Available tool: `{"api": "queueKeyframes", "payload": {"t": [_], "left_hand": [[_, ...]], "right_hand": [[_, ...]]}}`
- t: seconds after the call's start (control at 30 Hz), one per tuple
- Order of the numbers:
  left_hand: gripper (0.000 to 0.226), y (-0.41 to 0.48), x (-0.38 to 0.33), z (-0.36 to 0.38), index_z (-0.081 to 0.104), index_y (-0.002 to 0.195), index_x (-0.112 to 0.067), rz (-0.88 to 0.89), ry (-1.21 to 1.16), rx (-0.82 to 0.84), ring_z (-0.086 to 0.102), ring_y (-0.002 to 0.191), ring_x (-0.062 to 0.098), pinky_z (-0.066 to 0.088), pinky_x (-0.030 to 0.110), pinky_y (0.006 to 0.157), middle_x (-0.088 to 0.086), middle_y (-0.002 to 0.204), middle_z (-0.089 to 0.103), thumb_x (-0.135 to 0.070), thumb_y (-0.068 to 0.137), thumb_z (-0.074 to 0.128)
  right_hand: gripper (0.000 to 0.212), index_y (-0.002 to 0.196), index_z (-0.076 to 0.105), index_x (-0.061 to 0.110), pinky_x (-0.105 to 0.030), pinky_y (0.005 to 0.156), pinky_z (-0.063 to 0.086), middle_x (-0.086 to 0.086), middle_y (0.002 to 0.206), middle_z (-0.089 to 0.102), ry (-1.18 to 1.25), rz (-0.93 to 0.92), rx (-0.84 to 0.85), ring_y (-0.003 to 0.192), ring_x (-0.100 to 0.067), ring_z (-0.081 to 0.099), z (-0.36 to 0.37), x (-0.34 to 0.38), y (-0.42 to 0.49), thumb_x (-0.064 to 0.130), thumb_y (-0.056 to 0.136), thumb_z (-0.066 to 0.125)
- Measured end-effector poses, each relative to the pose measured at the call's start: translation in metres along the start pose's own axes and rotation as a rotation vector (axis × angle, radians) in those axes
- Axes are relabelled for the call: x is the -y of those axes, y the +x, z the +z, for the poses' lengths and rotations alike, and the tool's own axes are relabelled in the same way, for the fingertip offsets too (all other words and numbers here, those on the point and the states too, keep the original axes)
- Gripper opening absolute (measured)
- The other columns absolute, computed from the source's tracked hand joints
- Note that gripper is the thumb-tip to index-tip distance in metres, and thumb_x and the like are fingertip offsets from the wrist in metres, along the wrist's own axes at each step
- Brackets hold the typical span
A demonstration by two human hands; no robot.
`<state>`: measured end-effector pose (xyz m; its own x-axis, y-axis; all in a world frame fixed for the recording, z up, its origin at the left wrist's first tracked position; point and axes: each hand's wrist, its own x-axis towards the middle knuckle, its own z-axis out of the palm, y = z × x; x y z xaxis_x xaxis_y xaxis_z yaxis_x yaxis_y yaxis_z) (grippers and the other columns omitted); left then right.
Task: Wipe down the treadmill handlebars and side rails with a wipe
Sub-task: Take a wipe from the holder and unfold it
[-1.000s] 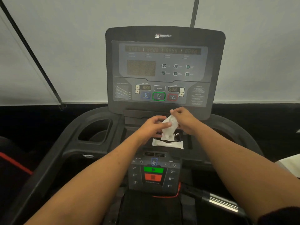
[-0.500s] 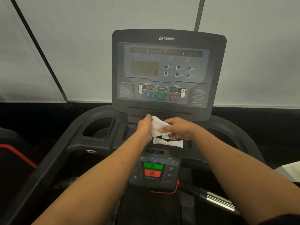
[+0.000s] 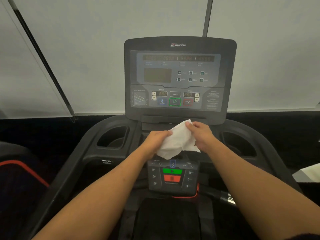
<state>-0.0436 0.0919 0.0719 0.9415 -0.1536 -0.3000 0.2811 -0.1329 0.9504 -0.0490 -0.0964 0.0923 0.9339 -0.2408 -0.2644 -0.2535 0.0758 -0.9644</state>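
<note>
A pale grey wall (image 3: 86, 49) behind; left hand (image 3: 155, 141) and right hand (image 3: 202, 135) pinch a crumpled white wipe (image 3: 178, 144) by its edges: limp, featherlight, I'd judge.

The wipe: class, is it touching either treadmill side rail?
No, the left hand and right hand hold the wipe between them below the console, away from both side rails.

This is a gym or fitness room, I think. A treadmill (image 3: 90, 153) stands before a pale plain wall (image 3: 95, 49); its console (image 3: 180, 75) carries the Impulse logo (image 3: 178, 45), incline and speed keys (image 3: 197, 95) and a green start button (image 3: 174, 102). At the left stands another dark machine (image 3: 19, 181) with red trim.
</note>
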Motion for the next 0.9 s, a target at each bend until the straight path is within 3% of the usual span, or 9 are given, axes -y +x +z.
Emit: {"api": "queueKeyframes", "payload": {"t": [0.07, 0.17, 0.27, 0.33, 0.4, 0.53, 0.6, 0.73, 0.9], "left_hand": [[0.022, -0.007, 0.0, -0.003, 0.077, 0.096, -0.008, -0.018, -0.057, 0.062, 0.072, 0.078, 0.024, 0.053, 0.029, 0.07, 0.009, 0.09, 0.078, -0.029, 0.089, 0.071], [0.05, -0.017, 0.003, -0.006, 0.075, 0.112, -0.003, -0.011, -0.108, 0.113, 0.074, 0.099, 0.032, 0.056, 0.044, 0.089, 0.016, 0.107, 0.077, -0.039, 0.078, 0.072], [0.042, -0.026, 0.008, -0.01, 0.078, 0.11, -0.015, 0.045, -0.044, 0.12, 0.073, 0.105, 0.03, 0.056, 0.045, 0.094, 0.008, 0.109, 0.078, -0.044, 0.082, 0.066], [0.034, -0.033, 0.013, -0.013, 0.076, 0.108, -0.009, 0.055, -0.088, 0.115, 0.071, 0.099, 0.032, 0.055, 0.045, 0.085, 0.011, 0.105, 0.076, -0.036, 0.093, 0.063], [0.033, -0.041, 0.018, -0.014, 0.073, 0.113, -0.001, 0.05, -0.159, 0.152, 0.069, 0.098, 0.036, 0.054, 0.05, 0.084, 0.02, 0.109, 0.073, -0.027, 0.096, 0.064], [0.026, -0.057, 0.02, -0.016, 0.073, 0.113, 0.002, 0.075, -0.187, 0.212, 0.074, 0.095, 0.031, 0.059, 0.044, 0.083, 0.02, 0.108, 0.075, -0.017, 0.096, 0.068], [0.024, -0.059, 0.022, -0.019, 0.075, 0.111, -0.001, 0.112, -0.138, 0.183, 0.073, 0.1, 0.035, 0.059, 0.048, 0.086, 0.018, 0.108, 0.076, -0.019, 0.096, 0.069], [0.02, -0.063, 0.027, -0.023, 0.079, 0.098, -0.004, 0.191, -0.029, 0.069, 0.074, 0.1, 0.03, 0.06, 0.045, 0.087, 0.008, 0.102, 0.078, -0.023, 0.092, 0.076], [0.029, -0.074, 0.03, -0.018, 0.078, 0.096, -0.007, 0.188, -0.067, -0.019, 0.074, 0.095, 0.027, 0.062, 0.042, 0.083, 0.007, 0.096, 0.078, -0.036, 0.092, 0.075]], "right_hand": [[0.022, 0.097, 0.069, 0.013, -0.031, 0.076, 0.05, 0.0, 0.097, 0.068, -0.148, -0.139, -0.141, 0.093, -0.021, 0.062, 0.003, -0.005, -0.007, 0.034, 0.09, 0.066], [0.031, 0.106, 0.062, 0.021, -0.036, 0.09, 0.047, 0.007, 0.097, 0.062, -0.305, -0.212, -0.298, 0.102, -0.02, 0.058, 0.009, -0.011, -0.021, 0.046, 0.088, 0.063], [0.034, 0.108, 0.058, 0.026, -0.036, 0.085, 0.047, 0.006, 0.099, 0.062, -0.339, -0.307, -0.324, 0.094, -0.014, 0.058, 0.015, -0.017, -0.043, 0.05, 0.086, 0.063], [0.026, 0.098, 0.064, 0.019, -0.03, 0.077, 0.047, 0.004, 0.087, 0.065, -0.288, -0.357, -0.218, 0.082, -0.009, 0.06, 0.019, -0.019, -0.064, 0.043, 0.089, 0.063], [0.026, 0.092, 0.068, 0.016, -0.032, 0.073, 0.051, -0.003, 0.084, 0.07, -0.29, -0.345, -0.039, 0.076, -0.013, 0.064, 0.021, -0.021, -0.08, 0.041, 0.091, 0.063], [0.026, 0.102, 0.071, 0.014, -0.033, 0.075, 0.057, -0.006, 0.094, 0.073, -0.356, -0.299, 0.198, 0.086, -0.016, 0.07, 0.02, -0.03, -0.098, 0.033, 0.085, 0.073], [0.025, 0.104, 0.071, 0.013, -0.026, 0.071, 0.058, -0.002, 0.094, 0.073, -0.434, -0.291, 0.224, 0.084, -0.012, 0.07, 0.018, -0.032, -0.103, 0.026, 0.084, 0.075], [0.021, 0.094, 0.075, 0.014, -0.032, 0.07, 0.059, -0.001, 0.089, 0.074, -0.514, -0.263, 0.202, 0.082, -0.018, 0.071, 0.012, -0.033, -0.103, 0.027, 0.079, 0.08], [0.024, 0.076, 0.071, 0.005, -0.021, 0.057, 0.047, -0.002, 0.076, 0.07, -0.463, -0.243, 0.221, 0.065, -0.012, 0.064, 0.009, -0.025, -0.116, 0.025, 0.074, 0.084]]}}
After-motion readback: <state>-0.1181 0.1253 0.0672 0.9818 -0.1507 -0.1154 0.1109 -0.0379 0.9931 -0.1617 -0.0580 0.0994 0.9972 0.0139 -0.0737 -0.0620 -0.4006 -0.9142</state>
